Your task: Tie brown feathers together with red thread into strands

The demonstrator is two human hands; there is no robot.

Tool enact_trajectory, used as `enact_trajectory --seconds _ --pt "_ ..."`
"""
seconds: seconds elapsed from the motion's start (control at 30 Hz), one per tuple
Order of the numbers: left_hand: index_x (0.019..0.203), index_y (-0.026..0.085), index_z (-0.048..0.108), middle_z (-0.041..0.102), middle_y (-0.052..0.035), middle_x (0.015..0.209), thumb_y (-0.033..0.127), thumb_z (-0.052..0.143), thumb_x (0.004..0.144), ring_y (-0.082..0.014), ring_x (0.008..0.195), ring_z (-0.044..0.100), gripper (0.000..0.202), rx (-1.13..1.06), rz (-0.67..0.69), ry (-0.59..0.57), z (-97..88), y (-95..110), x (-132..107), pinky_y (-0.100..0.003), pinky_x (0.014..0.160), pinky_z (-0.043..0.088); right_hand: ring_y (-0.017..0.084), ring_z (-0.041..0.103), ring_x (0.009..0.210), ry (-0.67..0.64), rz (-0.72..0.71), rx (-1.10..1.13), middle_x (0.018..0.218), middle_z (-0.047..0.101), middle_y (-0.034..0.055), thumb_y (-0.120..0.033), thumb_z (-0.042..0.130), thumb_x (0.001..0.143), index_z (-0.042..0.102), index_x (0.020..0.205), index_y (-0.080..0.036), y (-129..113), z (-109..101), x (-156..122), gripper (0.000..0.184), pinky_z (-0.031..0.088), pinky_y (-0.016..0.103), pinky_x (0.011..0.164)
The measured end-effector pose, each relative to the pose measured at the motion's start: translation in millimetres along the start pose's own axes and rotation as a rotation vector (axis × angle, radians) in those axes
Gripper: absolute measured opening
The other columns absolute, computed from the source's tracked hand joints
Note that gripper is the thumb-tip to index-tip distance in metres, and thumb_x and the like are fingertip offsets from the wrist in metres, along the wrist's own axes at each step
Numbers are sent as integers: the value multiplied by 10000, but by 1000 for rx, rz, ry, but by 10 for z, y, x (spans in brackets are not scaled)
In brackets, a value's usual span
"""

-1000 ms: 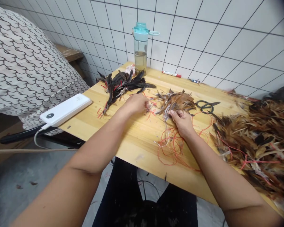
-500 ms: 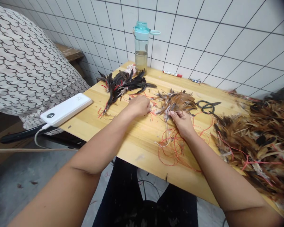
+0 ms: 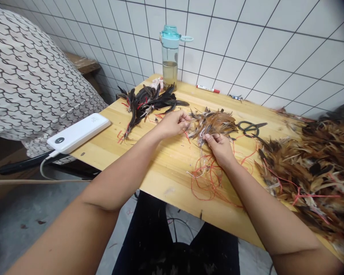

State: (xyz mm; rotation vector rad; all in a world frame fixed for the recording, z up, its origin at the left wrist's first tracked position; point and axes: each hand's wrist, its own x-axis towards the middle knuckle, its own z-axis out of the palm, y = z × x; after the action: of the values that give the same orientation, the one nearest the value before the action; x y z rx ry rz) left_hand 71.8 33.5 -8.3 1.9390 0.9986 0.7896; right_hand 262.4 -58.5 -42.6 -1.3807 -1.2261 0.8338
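My right hand (image 3: 219, 147) pinches the pale quill ends of a bunch of brown feathers (image 3: 218, 121) on the wooden table (image 3: 166, 168). Just left of that bunch is my left hand (image 3: 176, 123), thumb and fingers drawn together beside the feathers' left edge; whatever lies between its fingertips is too small to make out. Red string (image 3: 210, 179) sprawls in loose loops below my right hand. Black scissors (image 3: 252, 128) rest to the right of the bunch. Behind my left hand lies a pile of dark feathers (image 3: 151, 100) with red ties.
A big heap of brown feathers (image 3: 312, 164) covers the table's right side. Against the tiled wall (image 3: 232, 46) stand a water bottle (image 3: 170, 57) and a red-and-white marker (image 3: 208, 89). A white power bank (image 3: 78, 133) with a cable sits at the left edge, near a patterned cloth (image 3: 40, 76).
My left hand has risen slightly and moved right, closer to the brown feather bunch, its fingers turned towards it. My right hand keeps its hold on the bunch.
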Motion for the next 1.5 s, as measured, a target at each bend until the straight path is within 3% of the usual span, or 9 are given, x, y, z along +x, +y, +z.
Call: enact_trajectory --seconds 0.27,0.47,0.77,0.97,1.13,1.27,1.37,1.5 --pt "851 130 561 603 12 674 77 641 746 -80 593 568 143 -393 -78 -38 48 71 -9 -229 620 457 130 493 620 6 -6 8 604 558 -11 -555 686 698 625 680 -187 13 7 8 373 406 273 598" --pt "766 121 543 607 15 623 140 692 738 -61 552 553 153 -564 -98 -158 200 177 -92 -204 579 435 127 489 605 -15 -16 -5 615 586 0 -540 701 688 638 657 -184 14 3 14 364 413 273 606" --pt "737 117 586 566 34 635 172 711 710 -54 580 480 139 -582 -88 -124 466 152 -139 -214 603 357 85 352 536 -2 -48 -21 529 414 -53 -490 722 681 488 542 -190 55 6 19 405 325 244 541" --pt "741 123 581 566 28 654 188 720 697 -73 620 495 160 -574 -68 -90 490 131 -124 -231 639 364 92 379 557 -59 -23 0 557 463 -39 -562 742 629 508 561 -191 34 10 26 443 345 246 538" --pt "751 126 582 570 21 673 200 713 716 -79 629 499 154 -589 -65 -123 479 151 -135 -240 655 376 90 395 548 -33 -2 -7 537 471 -45 -553 767 607 513 558 -188 34 7 22 447 354 245 541" --pt "813 136 600 594 12 733 146 642 760 -85 659 514 68 -490 -38 50 353 152 -81 -244 694 400 117 503 608 -23 26 48 622 599 -10 -565 757 622 607 651 -181 18 8 15 414 431 264 604" --pt "813 137 617 600 5 755 100 613 758 -92 666 503 66 -241 -7 183 227 134 -26 -243 701 397 136 539 637 5 27 79 644 625 5 -583 746 627 643 704 -184 -8 5 15 419 453 277 617" --pt "796 140 649 616 -28 825 143 613 773 -131 754 526 43 84 79 120 201 119 -34 -273 750 410 136 522 608 33 32 87 581 567 -9 -573 738 638 646 719 -185 -31 -2 14 407 430 272 572"
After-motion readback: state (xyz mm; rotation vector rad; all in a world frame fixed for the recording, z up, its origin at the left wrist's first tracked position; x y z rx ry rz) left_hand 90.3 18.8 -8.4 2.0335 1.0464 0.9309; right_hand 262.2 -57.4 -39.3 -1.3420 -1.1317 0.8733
